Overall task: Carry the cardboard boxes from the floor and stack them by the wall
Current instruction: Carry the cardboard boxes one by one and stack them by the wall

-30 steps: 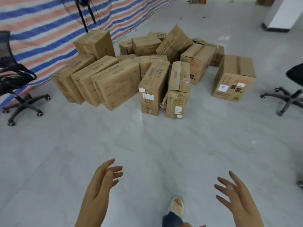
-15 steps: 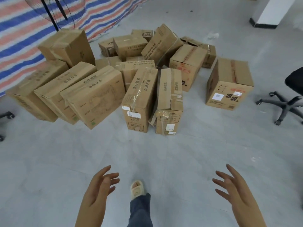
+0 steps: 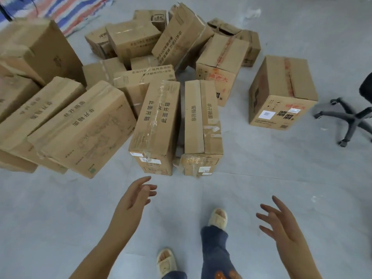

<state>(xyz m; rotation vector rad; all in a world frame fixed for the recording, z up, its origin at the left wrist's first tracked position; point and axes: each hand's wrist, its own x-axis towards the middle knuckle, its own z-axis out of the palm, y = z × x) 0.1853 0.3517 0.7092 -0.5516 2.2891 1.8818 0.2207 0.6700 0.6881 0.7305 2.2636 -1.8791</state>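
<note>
Both hands are being held out above the grey floor (image 3: 60, 208), and nothing is being gripped by either. The left hand (image 3: 135, 195) is being kept wide, its fingers (image 3: 150, 187) loosely spread and pointed forward; the right hand (image 3: 281, 224) is likewise being held wide, with its fingers (image 3: 269, 210) fanned apart.

Just ahead of the left hand's fingertips, without being touched, a tall taped box (image 3: 156, 125) is being shown end-on, a white label stuck on its near face. Touching that box on the side toward the right hand, a second narrow box (image 3: 202, 125) is being seen, with crumpled clear tape on its near end. Further to the outside of the left hand, three long boxes are being leaned side by side, the nearest of them (image 3: 84, 127) tilted with printed characters on top. Beyond these, well ahead of both hands, a loose heap of cardboard boxes (image 3: 177, 41) is being seen, some tipped against one another.

Ahead of the right hand and well apart from it, a single box (image 3: 281, 93) is being left by itself on the floor, red tape running along its top and a white label on its near face. Further outward from the right hand, the black wheeled base of an office chair (image 3: 350, 119) is being partly shown at the frame's edge.

Between the hands, two feet in pale slippers (image 3: 218, 217) and a blue trouser leg (image 3: 215, 248) are being seen. A striped tarpaulin (image 3: 66, 11) is being shown far beyond the left hand.
</note>
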